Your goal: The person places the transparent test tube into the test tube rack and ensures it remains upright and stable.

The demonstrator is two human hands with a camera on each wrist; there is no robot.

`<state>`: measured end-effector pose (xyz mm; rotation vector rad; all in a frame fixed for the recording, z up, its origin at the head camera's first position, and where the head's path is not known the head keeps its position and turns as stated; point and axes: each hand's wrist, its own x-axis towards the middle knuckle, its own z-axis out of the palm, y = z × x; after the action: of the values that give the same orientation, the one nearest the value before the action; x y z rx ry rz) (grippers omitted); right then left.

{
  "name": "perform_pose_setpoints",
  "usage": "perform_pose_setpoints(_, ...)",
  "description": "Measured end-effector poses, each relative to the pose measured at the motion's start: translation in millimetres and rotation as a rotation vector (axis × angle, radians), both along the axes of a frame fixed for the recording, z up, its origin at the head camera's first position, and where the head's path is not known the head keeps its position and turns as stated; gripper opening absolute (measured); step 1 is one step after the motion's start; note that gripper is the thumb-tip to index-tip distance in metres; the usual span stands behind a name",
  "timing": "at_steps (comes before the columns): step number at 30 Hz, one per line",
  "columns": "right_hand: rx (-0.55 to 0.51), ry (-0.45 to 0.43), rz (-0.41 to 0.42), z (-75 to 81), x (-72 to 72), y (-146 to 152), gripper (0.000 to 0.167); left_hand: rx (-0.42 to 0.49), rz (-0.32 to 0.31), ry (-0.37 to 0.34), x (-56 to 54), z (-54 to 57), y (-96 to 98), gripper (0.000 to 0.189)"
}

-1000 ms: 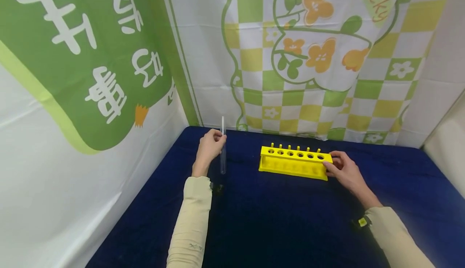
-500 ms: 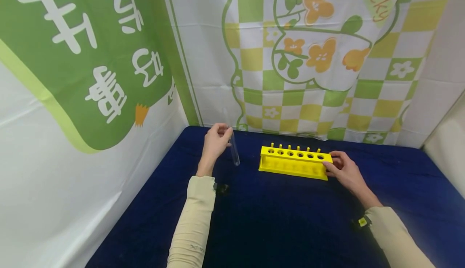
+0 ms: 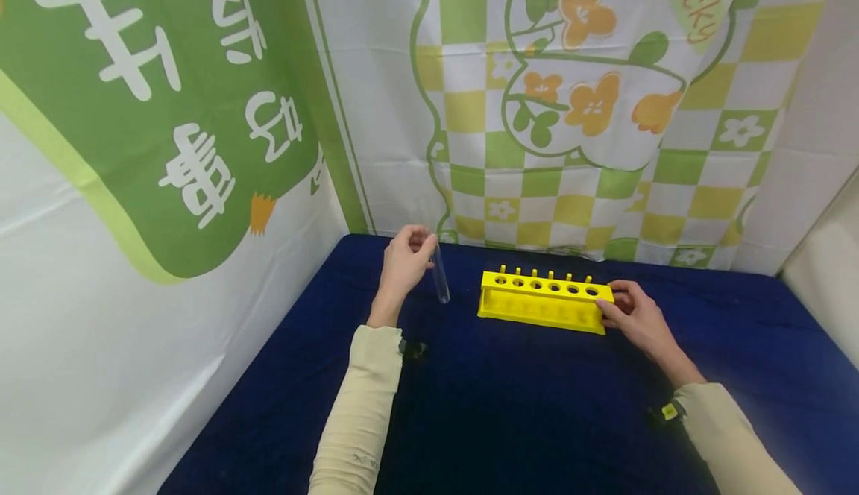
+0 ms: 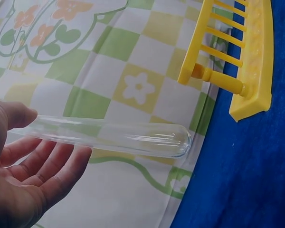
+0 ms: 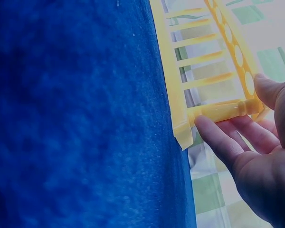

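Note:
A clear glass test tube (image 3: 440, 275) is pinched between the thumb and fingers of my left hand (image 3: 406, 262). It tilts slightly, its rounded end down, above the table and left of the rack. In the left wrist view the tube (image 4: 142, 137) looks see-through, with nothing visible inside. A yellow test tube rack (image 3: 543, 307) stands upright, with a row of round holes on top and pegs behind; no tube shows in it. My right hand (image 3: 637, 317) grips the rack's right end, the thumb on the top bar and the fingers around the end post (image 5: 218, 112).
Dark blue cloth (image 3: 510, 405) covers the table. A white curtain with green and yellow checks (image 3: 557, 182) hangs right behind the table, and a white and green one (image 3: 221, 316) closes off the left side.
My left hand has moved right and slightly up with the test tube, which has gone from upright to tilted and come nearer the rack. The right hand and the rack have stayed put.

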<state>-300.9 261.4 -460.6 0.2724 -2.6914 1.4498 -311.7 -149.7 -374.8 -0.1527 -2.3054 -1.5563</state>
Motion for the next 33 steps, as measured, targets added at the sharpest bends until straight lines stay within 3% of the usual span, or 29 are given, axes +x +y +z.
perform_pose_setpoints(10, 0.008, -0.003, -0.015, 1.1, 0.4, -1.1, 0.065, 0.034, 0.012, 0.067, -2.1, 2.0, 5.9, 0.03)
perform_pose_setpoints(21, 0.005, -0.011, -0.014, 1.8, 0.7, 0.1, 0.065, 0.089, -0.058, 0.084, -3.7, 4.4, 16.0, 0.032)
perform_pose_setpoints(33, -0.001, -0.009, -0.008, 2.1, 0.7, -0.5, 0.066, 0.087, -0.046, 0.126, -3.2, 7.4, 25.0, 0.035)
